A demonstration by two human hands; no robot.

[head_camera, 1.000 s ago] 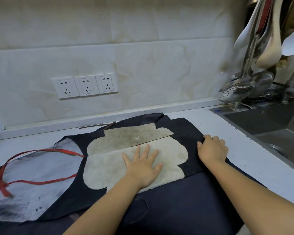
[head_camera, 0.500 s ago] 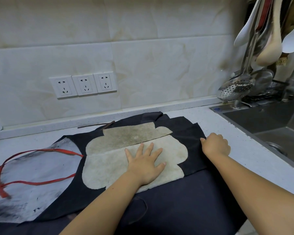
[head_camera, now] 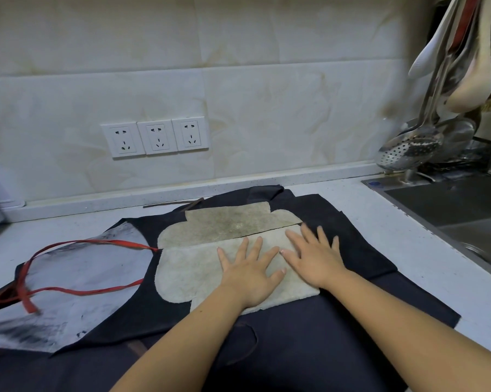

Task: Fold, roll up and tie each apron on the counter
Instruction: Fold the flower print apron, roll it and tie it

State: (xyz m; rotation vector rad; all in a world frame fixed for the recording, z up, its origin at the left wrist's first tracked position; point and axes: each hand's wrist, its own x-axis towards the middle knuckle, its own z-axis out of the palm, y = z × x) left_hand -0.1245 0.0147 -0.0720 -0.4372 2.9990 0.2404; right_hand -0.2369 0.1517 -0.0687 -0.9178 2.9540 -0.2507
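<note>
I have both hands flat on the dark navy cloth apron [head_camera: 351,250], which lies spread on the white speckled counter [head_camera: 414,250]. Left hand [head_camera: 250,271] and right hand [head_camera: 316,257] lie side by side, fingers straight and splayed, pressing the pale beige fleecy patch [head_camera: 187,273] and gripping nothing. The folded patch's long axis runs 9 to 3 o'clock. The thin red ties [head_camera: 83,291] trail off at 9, nearer my left hand, so I judge that hand should gather them.

Soft even light, sharp centre, wide-angle edge distortion.
</note>
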